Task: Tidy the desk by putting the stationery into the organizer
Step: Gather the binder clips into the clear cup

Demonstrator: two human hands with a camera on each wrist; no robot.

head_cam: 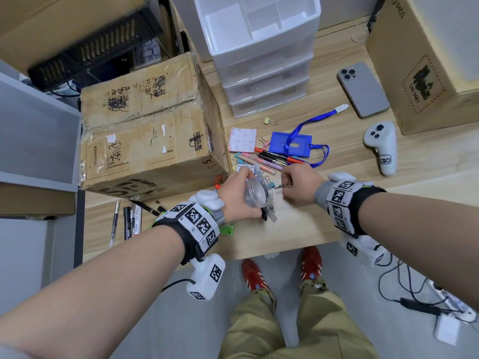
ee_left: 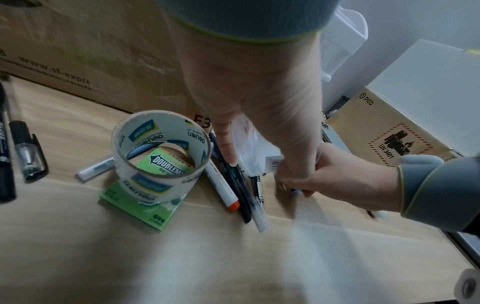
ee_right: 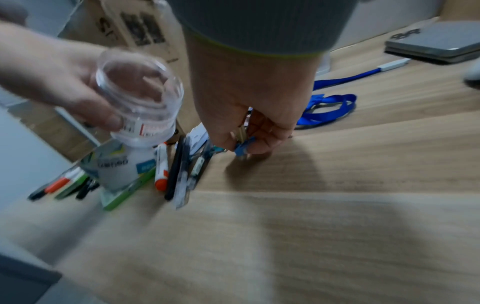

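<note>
- Holding a clear plastic jar (head_cam: 256,193) curled in my left hand (head_cam: 237,196), tilted with its mouth toward my right hand (head_cam: 300,186), I risk spilling whatever goes in if I tip it further.
- Pinching a small bunch of binder clips (ee_right: 242,144) in my right hand, fingers closed round them just beside the jar, I could drop one: they are small and loosely gathered, and the blur hides how many I have.
- Beneath the jar lie pens (ee_left: 244,197) and an orange-capped marker (ee_left: 223,189); lowering the jar could roll them off the tabletop (head_cam: 298,229) edge near it.
- Beyond the jar stands the organizer (head_cam: 259,47), well apart, top tray open; carrying the uncapped jar there may scatter clips.
</note>
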